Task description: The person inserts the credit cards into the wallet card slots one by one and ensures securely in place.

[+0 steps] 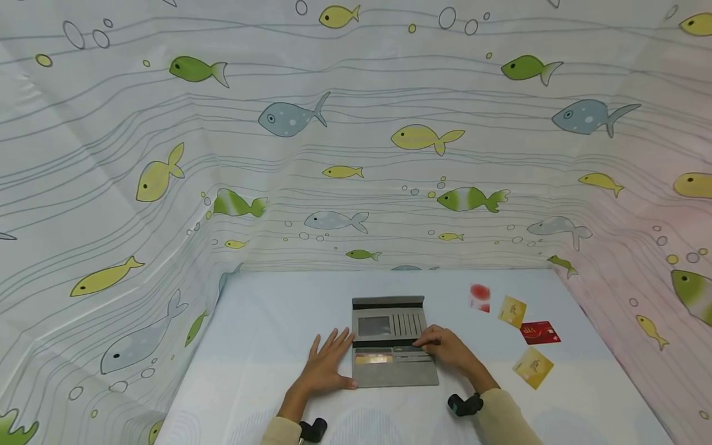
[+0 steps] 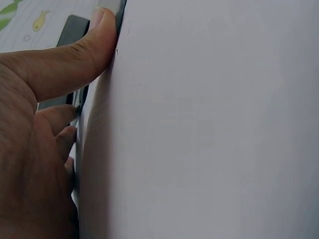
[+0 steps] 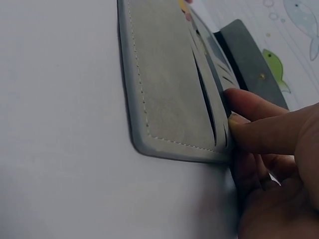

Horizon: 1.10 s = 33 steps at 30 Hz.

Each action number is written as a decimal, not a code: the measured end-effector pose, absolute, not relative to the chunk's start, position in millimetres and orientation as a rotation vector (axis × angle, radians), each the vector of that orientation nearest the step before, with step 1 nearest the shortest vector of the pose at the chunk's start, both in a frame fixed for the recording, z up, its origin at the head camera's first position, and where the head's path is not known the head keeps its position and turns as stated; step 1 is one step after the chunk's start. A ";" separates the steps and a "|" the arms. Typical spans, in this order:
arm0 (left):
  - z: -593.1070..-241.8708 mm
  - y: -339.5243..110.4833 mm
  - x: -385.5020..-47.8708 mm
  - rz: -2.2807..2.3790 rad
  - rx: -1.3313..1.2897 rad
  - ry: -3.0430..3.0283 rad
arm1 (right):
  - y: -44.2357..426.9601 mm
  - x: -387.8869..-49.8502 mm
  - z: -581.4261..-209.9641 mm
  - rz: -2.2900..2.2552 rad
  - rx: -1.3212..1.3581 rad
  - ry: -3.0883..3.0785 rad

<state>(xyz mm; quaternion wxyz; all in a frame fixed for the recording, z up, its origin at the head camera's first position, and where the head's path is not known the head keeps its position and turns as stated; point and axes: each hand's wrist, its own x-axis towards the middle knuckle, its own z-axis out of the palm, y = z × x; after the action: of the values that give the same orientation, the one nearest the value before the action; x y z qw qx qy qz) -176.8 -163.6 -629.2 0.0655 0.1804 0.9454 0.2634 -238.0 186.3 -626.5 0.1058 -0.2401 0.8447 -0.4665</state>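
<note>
A grey wallet [image 1: 395, 374] lies unfolded on the table, with card slots and a clear window in its upper panel. A gold card [image 1: 374, 358] shows in a lower slot on the left. My left hand [image 1: 327, 364] rests at the wallet's left edge with fingers spread, the thumb touching its lower left corner. At the right side of the lower slots, my right hand [image 1: 447, 351] pinches the wallet with thumb and index finger. The right wrist view shows these fingertips [image 3: 238, 122] at a slot's edge; whether a card is between them is hidden.
Right of the wallet lie loose cards: a white-and-red card [image 1: 479, 298], a gold card [image 1: 512, 311], a red card [image 1: 541, 333] and another gold card [image 1: 533, 368]. The pale table [image 1: 267, 309] is bordered by a fish-patterned curtain [image 1: 378, 185] behind and at both sides.
</note>
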 end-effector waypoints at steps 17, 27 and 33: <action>-629.8 -162.9 -176.4 0.793 0.545 2.842 | 183.1 -232.5 -628.2 -1.384 -0.629 2.535; -628.4 -163.3 -176.8 0.787 0.550 2.860 | 178.9 -232.0 -631.8 -1.344 -0.608 2.589; -630.2 -163.5 -177.1 0.781 0.547 2.859 | 176.6 -229.5 -630.6 -1.342 -0.604 2.605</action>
<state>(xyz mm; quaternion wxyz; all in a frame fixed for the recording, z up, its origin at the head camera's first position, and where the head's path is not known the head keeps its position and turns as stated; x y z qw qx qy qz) -177.1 -163.5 -630.2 0.0640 0.1812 0.9466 0.2587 -229.5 176.6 -630.6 0.0746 -0.2012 0.8683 -0.4473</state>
